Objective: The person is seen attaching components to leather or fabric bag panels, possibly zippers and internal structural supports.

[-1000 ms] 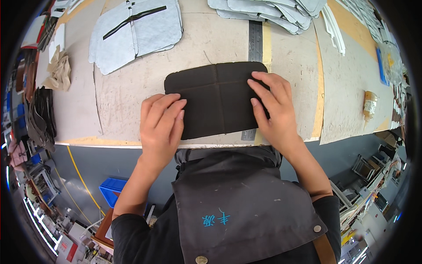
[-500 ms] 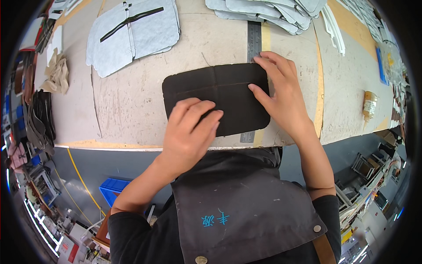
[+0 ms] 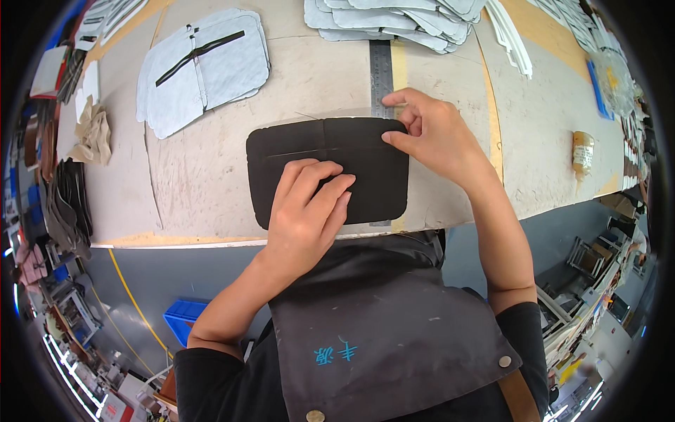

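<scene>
A black rounded rectangular panel [image 3: 373, 172], seemingly leather or fabric, lies flat at the table's near edge, with a faint line across its upper part. My left hand [image 3: 302, 214] rests on the panel's lower left half, its fingers bent, apart and pressing on the surface with nothing gripped. My right hand [image 3: 436, 137] is at the panel's upper right corner. Its thumb touches the corner, the index finger reaches out past the far edge, and the other fingers curl in. A steel ruler [image 3: 380, 74] runs beneath the panel and shows beyond its far edge.
Pale blue-grey panels [image 3: 235, 67], the top one with a black strip, lie at the far left. More grey panels [image 3: 401, 20] are piled at the back. White strips [image 3: 510, 39], a small amber bottle [image 3: 582, 151] and crumpled brown paper [image 3: 91, 133] lie farther out.
My right hand has lifted slightly and its fingers have drawn in, with the index finger now past the panel's edge. My left hand stays on the panel. The whole view has shifted a little.
</scene>
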A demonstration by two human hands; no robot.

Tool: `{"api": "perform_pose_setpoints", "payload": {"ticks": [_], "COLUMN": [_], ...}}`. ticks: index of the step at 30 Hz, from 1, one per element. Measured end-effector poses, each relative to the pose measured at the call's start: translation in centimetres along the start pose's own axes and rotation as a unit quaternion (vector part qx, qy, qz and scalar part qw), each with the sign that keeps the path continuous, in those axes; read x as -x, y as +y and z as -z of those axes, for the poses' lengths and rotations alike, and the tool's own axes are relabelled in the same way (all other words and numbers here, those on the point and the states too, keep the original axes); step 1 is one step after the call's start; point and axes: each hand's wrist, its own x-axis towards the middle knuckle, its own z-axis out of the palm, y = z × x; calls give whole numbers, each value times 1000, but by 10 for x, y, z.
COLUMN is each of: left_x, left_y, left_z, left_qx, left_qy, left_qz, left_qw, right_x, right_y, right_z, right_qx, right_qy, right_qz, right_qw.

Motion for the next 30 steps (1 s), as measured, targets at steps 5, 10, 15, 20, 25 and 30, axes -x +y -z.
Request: {"api": "perform_pose_setpoints", "payload": {"ticks": [5,10,15,20,25,30], "left_x": [-21,-46,-47,-34,-19,-25], "left_y": [26,63,74,37,-7,-4], "left_z": [-8,-3,48,47,20,1], "left_qx": [58,235,434,455,104,-49], "left_qy": [6,23,152,173,69,35], "left_qz": [44,174,80,205,235,109], "left_qw": [997,956,884,849,964,992], "right_x": [26,73,74,83,93,98], "right_y": [-18,-41,-14,27,54,71], "right_z": [7,18,34,21,-1,1], "right_qx": [-198,-312,-287,-457,-233,-3], "right_qy": [-53,32,318,223,147,258], "right_qz": [-26,80,127,-23,-143,2], "right_qw": [978,946,895,861,951,966]}}
